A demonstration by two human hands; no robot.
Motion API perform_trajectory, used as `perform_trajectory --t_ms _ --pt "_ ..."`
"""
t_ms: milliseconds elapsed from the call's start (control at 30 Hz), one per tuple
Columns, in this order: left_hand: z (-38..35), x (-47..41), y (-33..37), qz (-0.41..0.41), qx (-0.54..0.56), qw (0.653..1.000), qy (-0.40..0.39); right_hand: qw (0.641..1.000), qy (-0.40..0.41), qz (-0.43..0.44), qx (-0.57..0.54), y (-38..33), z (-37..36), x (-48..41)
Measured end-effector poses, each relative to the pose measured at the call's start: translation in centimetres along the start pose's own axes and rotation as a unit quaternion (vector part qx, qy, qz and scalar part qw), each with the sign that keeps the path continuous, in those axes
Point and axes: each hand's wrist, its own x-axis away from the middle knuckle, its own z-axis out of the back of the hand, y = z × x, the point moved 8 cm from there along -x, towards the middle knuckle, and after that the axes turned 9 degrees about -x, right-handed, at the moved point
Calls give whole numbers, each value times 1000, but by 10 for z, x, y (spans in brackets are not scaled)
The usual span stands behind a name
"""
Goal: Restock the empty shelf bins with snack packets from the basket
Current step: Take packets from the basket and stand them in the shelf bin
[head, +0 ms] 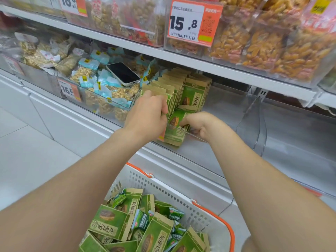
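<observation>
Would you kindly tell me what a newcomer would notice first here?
The left hand and right hand grip green packets in the clear bin at centre. A phone lies on nut bags just left of it, and a white basket heaped with more packets sits below, nearest the camera.

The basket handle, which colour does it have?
The handle is orange; the head view shows it best.

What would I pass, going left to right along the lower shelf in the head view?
Nut bags → price tag → phone → left hand gripping the packet row → leaning green packet → right hand holding it → empty clear bin.
</observation>
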Motion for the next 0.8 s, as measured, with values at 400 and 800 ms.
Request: perform_trajectory --t_ms 400,800 --pt "-2 -2 -1 -6 6 1000 6 990 81 89 -68 -22 26 -9" --pt "-4 -2 -1 -11 -3 1000 9 971 129 115 165 -32 8 -14"
